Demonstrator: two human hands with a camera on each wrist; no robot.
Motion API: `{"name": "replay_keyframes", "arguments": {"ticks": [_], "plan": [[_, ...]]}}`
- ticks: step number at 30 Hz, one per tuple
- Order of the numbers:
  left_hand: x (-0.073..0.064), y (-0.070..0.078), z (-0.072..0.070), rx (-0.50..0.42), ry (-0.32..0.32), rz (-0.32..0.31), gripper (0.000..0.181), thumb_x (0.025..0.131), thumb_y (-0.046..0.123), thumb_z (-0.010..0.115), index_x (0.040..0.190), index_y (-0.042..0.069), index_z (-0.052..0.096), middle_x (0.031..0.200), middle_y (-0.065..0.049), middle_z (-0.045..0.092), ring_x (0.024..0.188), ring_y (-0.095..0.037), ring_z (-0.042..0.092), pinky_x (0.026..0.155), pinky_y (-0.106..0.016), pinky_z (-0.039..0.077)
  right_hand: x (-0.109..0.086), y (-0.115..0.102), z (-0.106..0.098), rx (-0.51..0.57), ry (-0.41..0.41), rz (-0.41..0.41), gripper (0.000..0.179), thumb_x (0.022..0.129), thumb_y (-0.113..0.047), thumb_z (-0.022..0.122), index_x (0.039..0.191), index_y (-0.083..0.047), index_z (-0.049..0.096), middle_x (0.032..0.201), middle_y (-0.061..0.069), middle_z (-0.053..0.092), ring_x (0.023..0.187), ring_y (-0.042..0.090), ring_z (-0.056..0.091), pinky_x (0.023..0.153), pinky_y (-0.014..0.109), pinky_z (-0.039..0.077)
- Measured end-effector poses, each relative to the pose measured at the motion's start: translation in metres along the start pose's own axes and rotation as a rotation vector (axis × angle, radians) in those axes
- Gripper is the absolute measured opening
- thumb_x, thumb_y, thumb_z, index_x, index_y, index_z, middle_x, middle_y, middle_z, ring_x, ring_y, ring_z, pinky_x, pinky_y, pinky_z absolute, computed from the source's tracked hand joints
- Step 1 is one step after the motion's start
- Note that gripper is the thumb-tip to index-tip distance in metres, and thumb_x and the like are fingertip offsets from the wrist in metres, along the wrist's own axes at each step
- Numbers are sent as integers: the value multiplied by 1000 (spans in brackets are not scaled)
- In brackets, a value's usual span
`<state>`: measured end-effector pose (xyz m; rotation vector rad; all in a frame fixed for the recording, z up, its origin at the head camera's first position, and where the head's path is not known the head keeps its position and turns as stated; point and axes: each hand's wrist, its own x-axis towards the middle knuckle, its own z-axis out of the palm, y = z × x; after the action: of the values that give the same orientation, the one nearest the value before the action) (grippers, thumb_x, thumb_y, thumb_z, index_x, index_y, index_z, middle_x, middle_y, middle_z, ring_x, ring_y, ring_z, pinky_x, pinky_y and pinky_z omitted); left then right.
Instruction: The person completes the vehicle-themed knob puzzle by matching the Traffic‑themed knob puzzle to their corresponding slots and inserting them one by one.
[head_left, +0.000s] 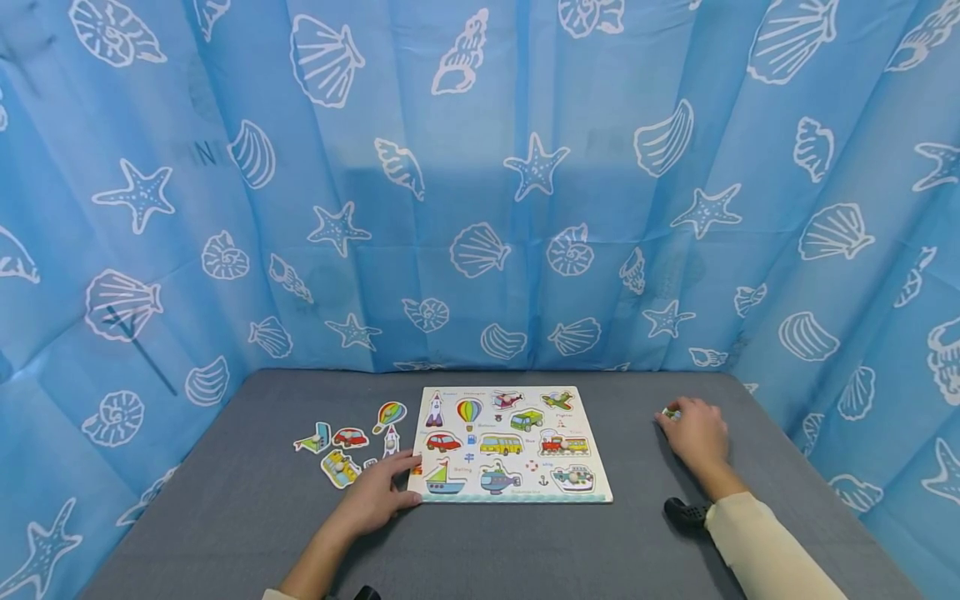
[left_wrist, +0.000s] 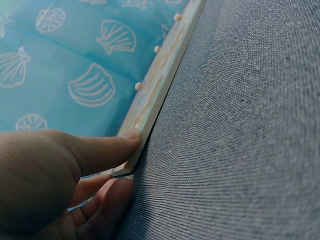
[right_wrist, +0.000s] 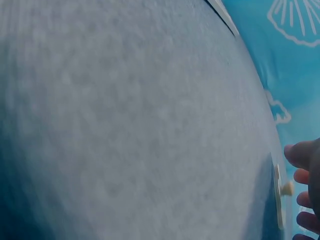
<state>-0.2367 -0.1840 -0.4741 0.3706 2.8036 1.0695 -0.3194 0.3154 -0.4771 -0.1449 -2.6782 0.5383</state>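
A wooden vehicle puzzle board (head_left: 517,461) lies flat, with pictures of a bus, train, boats and aircraft. My left hand (head_left: 372,498) holds its near left corner. In the left wrist view, one digit of that hand (left_wrist: 45,180) rests on the board's top (left_wrist: 150,105), the others at its edge. Far to the right, my right hand (head_left: 699,433) hovers over a small puzzle piece (head_left: 672,413), mostly hidden from above. In the right wrist view, the piece (right_wrist: 278,205) lies on the cloth, its knob (right_wrist: 287,188) apart from my loosely bent fingers (right_wrist: 302,199).
Left of the board lie loose pieces: a balloon (head_left: 392,415), a rocket (head_left: 392,442), a red car (head_left: 350,437), a sailboat (head_left: 314,437) and a yellow bus (head_left: 340,469). Another is partly covered by my left hand. A blue shell-print curtain (head_left: 480,200) surrounds the grey table (head_left: 540,550).
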Motion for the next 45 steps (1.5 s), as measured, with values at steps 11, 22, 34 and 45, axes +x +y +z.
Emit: {"name": "replay_keyframes", "arguments": {"ticks": [11,22,34,45], "plan": [[-1,0,1,-6,-2,4,55,82,21,78,132,7,60,142,-15,49,81,-16,49,72,-37,39,-2,16,-4,22,-50,132,28,89,-27,68,89,0,63,87,22,59,86,44,48,70,56,35],[-2,2,0,12,10,10,56,81,20,79,132,7,60,141,-14,50,108,-24,52,84,-44,42,-1,12,1,33,-33,130,25,89,-23,69,88,1,61,84,20,60,84,42,51,72,54,35],[-2,2,2,17,27,14,55,81,19,79,132,8,61,140,-13,51,115,-27,51,89,-47,41,3,4,12,76,-6,100,28,89,-21,69,100,5,65,94,26,63,87,44,56,74,56,38],[-2,3,-1,14,5,9,56,81,21,79,132,8,60,141,-14,50,102,-22,52,81,-42,41,6,-15,19,157,-19,73,22,89,-15,68,99,4,65,98,26,63,91,43,57,78,54,41]]}}
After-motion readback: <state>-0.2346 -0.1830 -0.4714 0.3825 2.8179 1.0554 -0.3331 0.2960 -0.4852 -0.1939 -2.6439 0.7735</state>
